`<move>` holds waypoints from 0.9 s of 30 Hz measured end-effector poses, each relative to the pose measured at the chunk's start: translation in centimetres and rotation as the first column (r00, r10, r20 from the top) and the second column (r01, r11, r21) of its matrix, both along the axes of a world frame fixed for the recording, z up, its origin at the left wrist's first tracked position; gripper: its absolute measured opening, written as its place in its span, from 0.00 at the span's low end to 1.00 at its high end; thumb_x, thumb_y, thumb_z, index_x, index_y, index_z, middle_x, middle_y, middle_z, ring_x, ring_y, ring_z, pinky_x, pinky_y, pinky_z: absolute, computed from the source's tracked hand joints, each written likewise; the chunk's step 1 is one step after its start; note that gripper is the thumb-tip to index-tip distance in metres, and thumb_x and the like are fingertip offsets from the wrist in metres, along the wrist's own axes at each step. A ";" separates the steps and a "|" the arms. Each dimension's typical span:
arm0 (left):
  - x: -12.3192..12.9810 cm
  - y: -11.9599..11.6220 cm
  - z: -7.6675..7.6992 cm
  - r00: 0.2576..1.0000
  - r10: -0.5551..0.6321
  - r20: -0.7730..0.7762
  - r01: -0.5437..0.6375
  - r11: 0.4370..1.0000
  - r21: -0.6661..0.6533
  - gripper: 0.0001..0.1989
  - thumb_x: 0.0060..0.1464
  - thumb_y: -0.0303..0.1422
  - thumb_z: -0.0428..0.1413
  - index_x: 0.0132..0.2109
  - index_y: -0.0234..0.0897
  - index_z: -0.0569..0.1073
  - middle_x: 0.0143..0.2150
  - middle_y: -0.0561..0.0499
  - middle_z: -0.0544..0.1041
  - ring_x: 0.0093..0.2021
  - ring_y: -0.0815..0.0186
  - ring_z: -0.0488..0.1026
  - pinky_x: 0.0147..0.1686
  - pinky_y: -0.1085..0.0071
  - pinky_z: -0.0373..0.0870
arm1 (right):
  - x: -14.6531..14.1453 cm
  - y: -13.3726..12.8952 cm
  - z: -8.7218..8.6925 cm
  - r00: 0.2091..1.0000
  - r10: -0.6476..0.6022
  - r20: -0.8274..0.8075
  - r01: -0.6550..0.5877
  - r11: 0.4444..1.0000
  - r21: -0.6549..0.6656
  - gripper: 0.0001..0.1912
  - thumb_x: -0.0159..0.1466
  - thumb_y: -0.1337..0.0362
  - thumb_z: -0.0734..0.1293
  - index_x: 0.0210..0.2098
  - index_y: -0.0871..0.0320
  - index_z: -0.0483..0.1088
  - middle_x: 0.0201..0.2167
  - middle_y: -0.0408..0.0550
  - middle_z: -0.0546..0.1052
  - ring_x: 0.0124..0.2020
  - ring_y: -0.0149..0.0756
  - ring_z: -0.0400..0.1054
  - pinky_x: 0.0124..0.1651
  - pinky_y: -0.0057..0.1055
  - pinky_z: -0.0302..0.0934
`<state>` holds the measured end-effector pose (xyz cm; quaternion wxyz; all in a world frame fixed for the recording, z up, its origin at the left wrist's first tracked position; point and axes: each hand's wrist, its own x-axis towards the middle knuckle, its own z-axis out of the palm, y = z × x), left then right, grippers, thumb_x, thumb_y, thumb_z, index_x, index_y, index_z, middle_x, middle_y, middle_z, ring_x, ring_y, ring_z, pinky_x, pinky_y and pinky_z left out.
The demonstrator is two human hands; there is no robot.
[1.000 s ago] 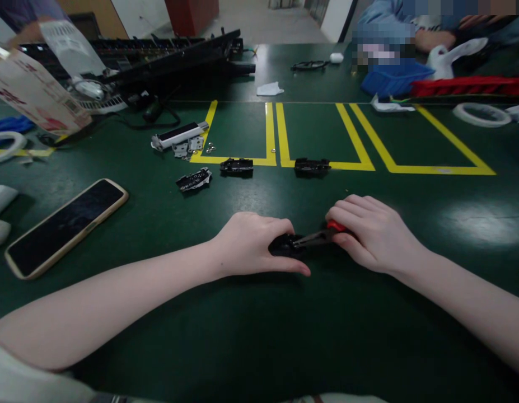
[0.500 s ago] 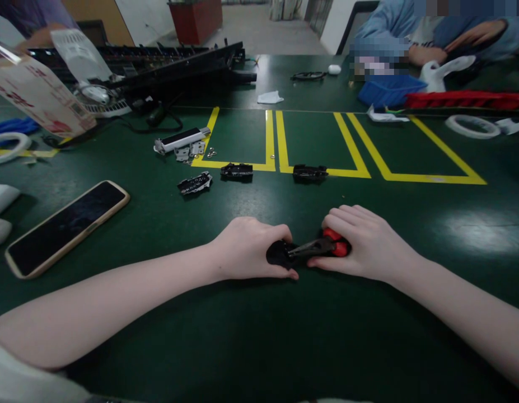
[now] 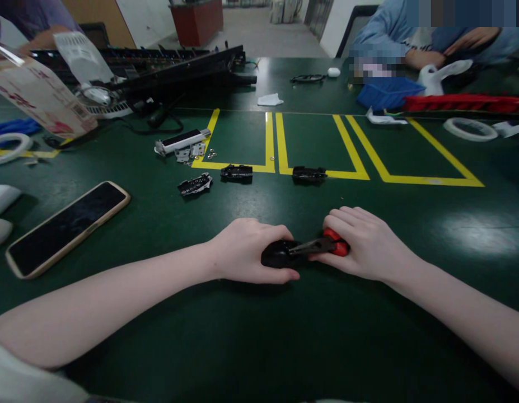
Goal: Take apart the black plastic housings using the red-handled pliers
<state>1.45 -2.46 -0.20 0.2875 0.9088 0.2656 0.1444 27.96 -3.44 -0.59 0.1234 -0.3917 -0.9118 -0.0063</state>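
Note:
My left hand [image 3: 251, 251] grips a black rounded casing [image 3: 276, 255], shaped like a small mouse shell, between the thumb and the fingers. Its smooth, glossy side faces up. In my right hand [image 3: 364, 240] are needle-nose pliers [image 3: 316, 246] with red handles, the fingers wrapped round them. The pliers' jaws point left and their tips touch the casing's right end. Whether the tips pinch anything there I cannot tell. Beyond the hands lie a black part [image 3: 309, 174], a second black part [image 3: 237, 173] and a black-and-silver part [image 3: 195, 184].
A phone [image 3: 68, 229] lies on the green table at left. Small metal plates [image 3: 190, 152] and a white-and-black bar [image 3: 182, 141] sit by the yellow tape [image 3: 234, 166]. Farther back are a long black assembly [image 3: 187, 75], a blue tray [image 3: 387, 92] and a person's hands [image 3: 448, 53].
The black casing has tipped in my left hand, so more of its smooth top shows. The pliers have stayed at its right end with only a slight shift.

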 end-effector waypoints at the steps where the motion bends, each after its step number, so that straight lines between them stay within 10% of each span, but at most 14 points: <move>1: -0.1 0.0 0.0 1.000 0.002 0.002 -0.002 1.000 0.007 0.23 0.58 0.50 0.59 0.50 0.36 0.75 0.38 0.50 0.81 0.33 0.67 0.76 0.32 0.72 0.67 | 0.0 0.0 0.0 1.000 -0.004 0.001 0.004 1.000 -0.001 0.24 0.65 0.40 0.61 0.30 0.56 0.64 0.27 0.49 0.71 0.27 0.37 0.64 0.30 0.34 0.57; 17: -0.1 -0.4 -0.6 0.996 0.087 -0.004 -0.084 0.971 0.222 0.23 0.63 0.47 0.57 0.55 0.33 0.73 0.45 0.48 0.83 0.37 0.65 0.79 0.36 0.68 0.70 | 0.1 0.2 0.2 0.996 -0.090 -0.019 0.088 0.992 -0.085 0.28 0.65 0.36 0.58 0.30 0.55 0.65 0.26 0.48 0.71 0.26 0.37 0.64 0.29 0.34 0.57; 27: -0.1 0.4 -0.4 1.000 0.003 0.014 -0.003 1.000 -0.003 0.21 0.62 0.46 0.58 0.50 0.32 0.76 0.37 0.50 0.82 0.31 0.68 0.76 0.30 0.73 0.69 | 0.1 0.1 0.0 0.997 -0.076 0.034 0.079 0.994 -0.081 0.29 0.66 0.37 0.57 0.30 0.57 0.66 0.27 0.50 0.72 0.27 0.37 0.64 0.31 0.34 0.56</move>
